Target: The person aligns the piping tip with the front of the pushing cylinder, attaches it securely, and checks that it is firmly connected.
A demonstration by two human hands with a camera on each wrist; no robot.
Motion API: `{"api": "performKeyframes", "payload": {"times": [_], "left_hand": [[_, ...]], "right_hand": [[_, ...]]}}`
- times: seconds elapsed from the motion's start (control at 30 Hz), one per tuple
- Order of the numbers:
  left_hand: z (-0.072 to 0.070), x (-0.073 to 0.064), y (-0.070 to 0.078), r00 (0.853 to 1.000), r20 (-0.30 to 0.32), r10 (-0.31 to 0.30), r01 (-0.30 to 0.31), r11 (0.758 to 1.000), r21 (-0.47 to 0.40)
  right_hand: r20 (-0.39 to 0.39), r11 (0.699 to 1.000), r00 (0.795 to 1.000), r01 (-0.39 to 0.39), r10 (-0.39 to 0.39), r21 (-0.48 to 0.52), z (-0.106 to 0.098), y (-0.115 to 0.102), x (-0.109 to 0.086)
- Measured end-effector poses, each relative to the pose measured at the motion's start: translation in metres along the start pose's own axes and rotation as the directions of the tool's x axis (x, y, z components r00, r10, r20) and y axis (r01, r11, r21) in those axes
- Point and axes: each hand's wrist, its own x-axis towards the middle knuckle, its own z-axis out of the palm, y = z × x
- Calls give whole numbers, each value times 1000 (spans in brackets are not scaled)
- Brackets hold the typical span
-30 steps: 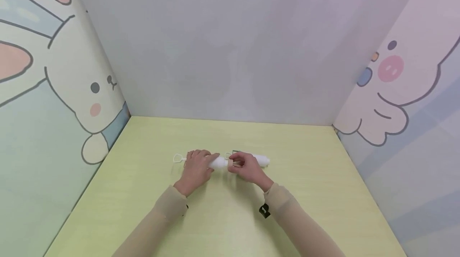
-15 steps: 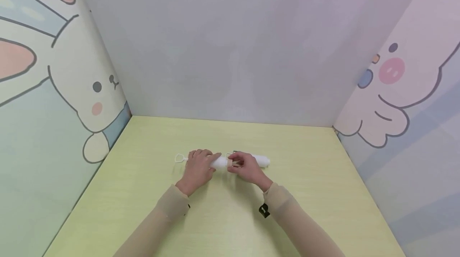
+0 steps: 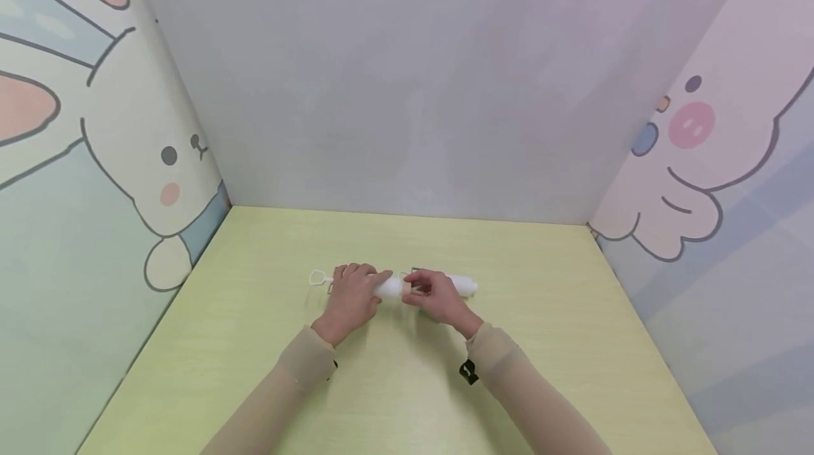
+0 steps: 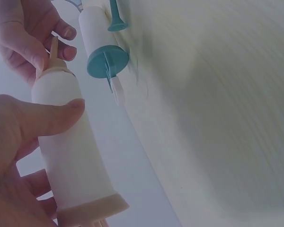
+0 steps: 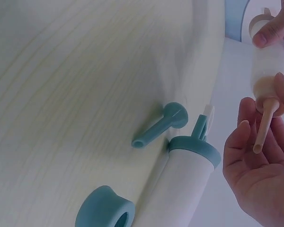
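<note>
In the head view my left hand (image 3: 350, 299) grips a large white syringe from above, its looped white handle (image 3: 317, 278) sticking out to the left. The left wrist view shows the thumb across the syringe's white barrel (image 4: 73, 156), with a beige flange (image 4: 92, 211) at the near end. My right hand (image 3: 437, 294) is at the other end, fingers and thumb curled round the base of the beige nozzle (image 5: 265, 125). The thin tube of that nozzle points out between the fingers in the right wrist view.
A second white syringe (image 5: 177, 187) with a teal flange (image 5: 194, 147) lies on the table (image 3: 407, 391) beside the right hand. Close to it are a loose teal nozzle (image 5: 161, 125) and a teal ring-shaped cap (image 5: 104, 208). Walls enclose the table's back and sides.
</note>
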Motion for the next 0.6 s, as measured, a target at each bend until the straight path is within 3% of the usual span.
{"api": "performKeyframes", "payload": {"times": [0.23,0.6], "left_hand": [[1,-1,1,1000,5,-7,7,1000,27],[0,-1,4,1000,-22,-4,4,1000,26]], "right_hand": [[36,998,999,13,-15,58,-3,-3,-2],[57,1000,998,8,-10,25,-5,-3,-3]]}}
